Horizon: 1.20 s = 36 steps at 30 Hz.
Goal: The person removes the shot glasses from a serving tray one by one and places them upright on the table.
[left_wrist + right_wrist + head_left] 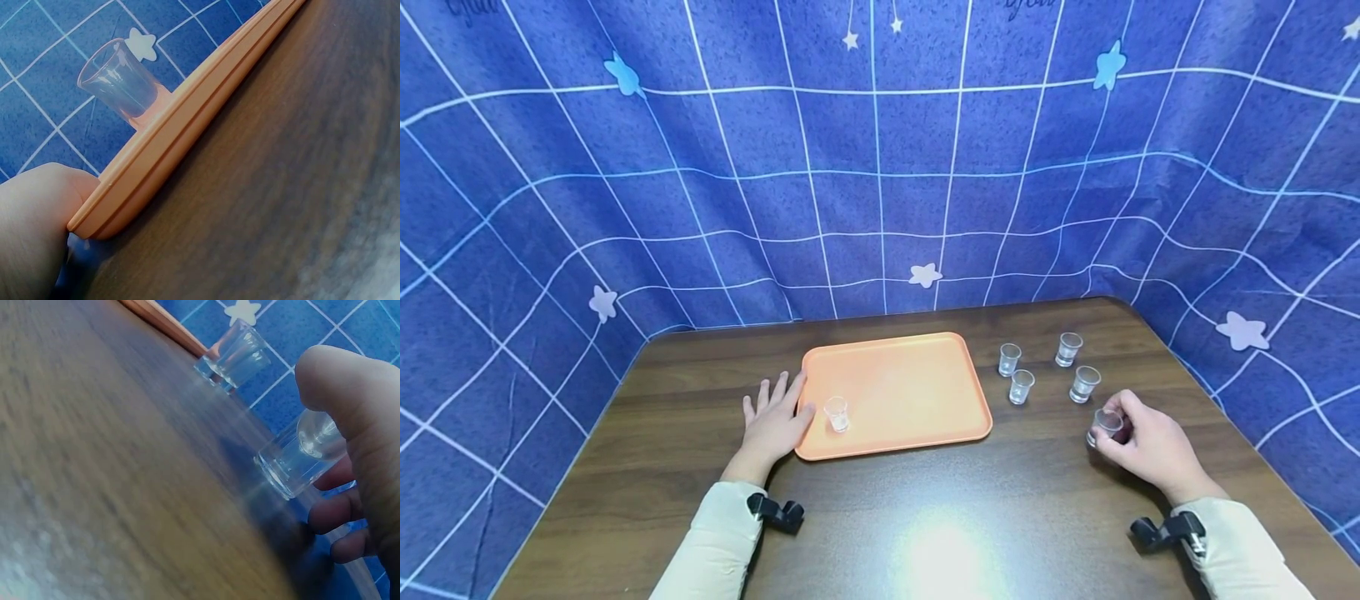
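My right hand (1153, 442) pinches a small clear shot glass (1103, 427) between thumb and fingers, at the right of the table. In the right wrist view that shot glass (300, 456) is upright relative to the tabletop, its base close to the wood. My left hand (772, 425) lies with fingers spread at the left edge of an orange tray (902, 392), the thumb touching its rim. One shot glass (837, 414) stands on the tray near that thumb; the left wrist view shows this glass (122, 81) above the tray's side.
Several more shot glasses stand between the tray and my right hand, among them a near one (1021, 387) and a far one (1068, 349). The brown wooden table (850, 517) ends at a blue curtain (880, 200) with white grid lines and stars.
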Each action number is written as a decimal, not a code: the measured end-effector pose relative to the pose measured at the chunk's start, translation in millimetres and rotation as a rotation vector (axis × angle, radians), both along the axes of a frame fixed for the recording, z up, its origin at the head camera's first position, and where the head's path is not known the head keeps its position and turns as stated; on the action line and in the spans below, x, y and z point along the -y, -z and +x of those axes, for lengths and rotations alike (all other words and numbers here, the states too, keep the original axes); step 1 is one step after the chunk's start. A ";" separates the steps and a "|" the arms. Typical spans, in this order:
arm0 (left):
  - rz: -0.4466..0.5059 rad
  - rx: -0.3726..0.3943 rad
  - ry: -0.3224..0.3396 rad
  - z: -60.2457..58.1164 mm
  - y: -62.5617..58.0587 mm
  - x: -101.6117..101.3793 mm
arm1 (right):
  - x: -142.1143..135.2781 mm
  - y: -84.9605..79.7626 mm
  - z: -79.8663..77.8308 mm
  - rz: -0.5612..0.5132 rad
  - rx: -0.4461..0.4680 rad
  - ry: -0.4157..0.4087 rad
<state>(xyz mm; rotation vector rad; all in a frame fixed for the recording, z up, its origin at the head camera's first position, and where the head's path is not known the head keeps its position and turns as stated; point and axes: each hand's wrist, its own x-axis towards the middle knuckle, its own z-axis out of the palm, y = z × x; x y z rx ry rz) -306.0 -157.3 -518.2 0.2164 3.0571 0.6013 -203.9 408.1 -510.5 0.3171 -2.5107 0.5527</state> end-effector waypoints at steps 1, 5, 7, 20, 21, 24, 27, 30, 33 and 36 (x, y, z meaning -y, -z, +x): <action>0.000 -0.001 0.000 -0.1 0.0 0.1 | -0.4 -0.1 -0.1 0.008 0.002 -0.001; -0.002 -0.004 -0.001 -0.8 0.4 0.8 | -1.1 -0.2 -0.5 0.035 0.021 0.007; -0.002 -0.006 -0.002 -1.5 1.4 1.2 | -1.5 -1.0 -0.4 0.048 0.034 0.007; -0.002 -0.011 -0.001 -2.7 3.1 2.7 | 13.2 -11.2 -5.2 -0.003 -0.141 0.006; -0.002 -0.011 0.000 -2.7 3.0 2.5 | 16.2 -12.4 -6.4 -0.010 -0.169 0.006; 0.003 -0.007 0.002 -2.8 2.1 2.7 | 28.0 -15.5 -10.8 -0.015 -0.238 0.007; 0.001 -0.006 -0.001 -2.6 1.3 2.7 | 43.1 -17.4 -14.4 -0.008 -0.290 0.009; 0.003 -0.006 -0.001 -2.2 0.7 2.6 | 60.1 -17.5 -16.5 -0.004 -0.336 0.010; 0.004 -0.008 0.000 -1.8 0.3 2.2 | 78.7 -16.4 -17.7 -0.007 -0.388 0.001; 0.004 -0.002 0.002 -1.6 0.2 1.4 | 98.2 -15.0 -19.8 -0.008 -0.440 -0.029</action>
